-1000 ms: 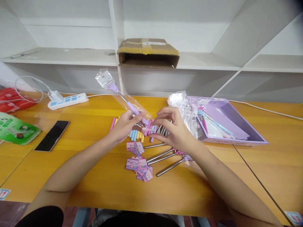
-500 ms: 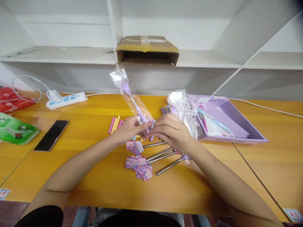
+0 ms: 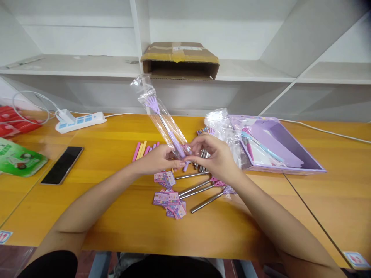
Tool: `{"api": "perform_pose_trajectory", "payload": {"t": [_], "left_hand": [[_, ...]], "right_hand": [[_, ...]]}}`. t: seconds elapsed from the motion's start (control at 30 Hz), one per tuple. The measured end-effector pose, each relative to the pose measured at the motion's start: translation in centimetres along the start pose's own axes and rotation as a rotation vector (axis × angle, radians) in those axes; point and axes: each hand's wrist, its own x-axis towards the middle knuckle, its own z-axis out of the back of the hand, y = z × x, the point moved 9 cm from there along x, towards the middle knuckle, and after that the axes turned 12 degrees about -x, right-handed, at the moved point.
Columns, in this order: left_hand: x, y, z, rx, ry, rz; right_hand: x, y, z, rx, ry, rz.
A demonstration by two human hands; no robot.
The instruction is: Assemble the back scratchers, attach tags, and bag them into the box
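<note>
A lilac back scratcher point(image 3: 175, 141) with a hand-shaped head lies tilted inside a clear plastic bag point(image 3: 144, 88), head end up and away from me. My left hand point(image 3: 158, 159) is closed around the lower part of the bag and handle. At the bag's lower end, my right hand point(image 3: 216, 156) pinches the plastic with thumb and fingers. A small printed piece shows by its fingertips, partly hidden. Below my hands are several metal rods point(image 3: 206, 202) with pink and lilac hand-shaped heads, and a pile of small printed cards point(image 3: 171, 204).
Pink and yellow handle tubes point(image 3: 139, 150) lie left of my hands. Clear bags point(image 3: 217, 117) and a lilac box point(image 3: 314, 170) holding scratchers stand right. A phone point(image 3: 62, 165), a green pouch point(image 3: 21, 158) and a power strip point(image 3: 81, 122) are left. A cardboard box point(image 3: 179, 54) sits on the shelf.
The bagged back scratcher's lower end has slid down and slightly right between my hands. My right hand has turned, its thumb now meeting the bag's lower end.
</note>
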Motion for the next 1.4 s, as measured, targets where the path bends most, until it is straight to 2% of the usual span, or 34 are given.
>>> {"api": "perform_pose_trajectory", "payload": {"t": [0.07, 0.13, 0.27, 0.37, 0.47, 0.57, 0.73, 0.97, 1.07, 1.17, 1.27, 1.33, 1.4], "left_hand": [[-0.2, 0.1, 0.0, -0.039, 0.009, 0.016], [-0.8, 0.7, 0.0, -0.067, -0.012, 0.054], [-3.9, 3.4, -1.5, -0.136, -0.005, 0.163], [-7.1, 5.0, -3.6, -0.132, 0.029, 0.167], [-9.6, 6.4, -5.2, -0.015, 0.057, 0.181], [-10.9, 7.7, -5.1, -0.032, -0.012, 0.217], [-11.7, 9.0, -4.4, -0.177, -0.072, 0.257], [-12.1, 9.1, -4.8, -0.29, -0.016, 0.293], [-12.3, 8.9, -5.0, -0.232, 0.03, 0.287], [-12.0, 7.8, -3.3, -0.095, -0.072, 0.131], [-11.7, 6.9, -0.1, -0.212, -0.297, -0.038], [-11.6, 7.2, 1.7, -0.326, -0.41, -0.058], [-11.6, 7.7, 2.7, -0.349, -0.474, -0.038]], "right_hand": [[-0.1, -0.3, -0.2, 0.006, -0.029, -0.011], [-0.9, -1.3, -1.3, 0.105, 0.008, -0.096], [-5.6, -2.0, -6.8, 0.378, 0.356, -0.247], [-9.6, -1.0, -9.1, 0.358, 0.465, -0.215], [-11.9, 0.7, -10.2, 0.269, 0.464, -0.075], [-12.7, 1.5, -10.8, 0.191, 0.422, 0.018], [-13.3, 1.3, -11.6, 0.19, 0.393, 0.005], [-14.1, 1.7, -12.1, 0.346, 0.418, -0.102], [-14.4, 2.1, -12.3, 0.382, 0.454, -0.082], [-15.2, 3.2, -12.8, 0.295, 0.523, 0.038], [-16.6, 5.3, -13.3, 0.073, 0.522, 0.304], [-17.9, 6.7, -13.8, -0.039, 0.487, 0.49], [-19.1, 7.4, -14.5, -0.097, 0.46, 0.611]]}}
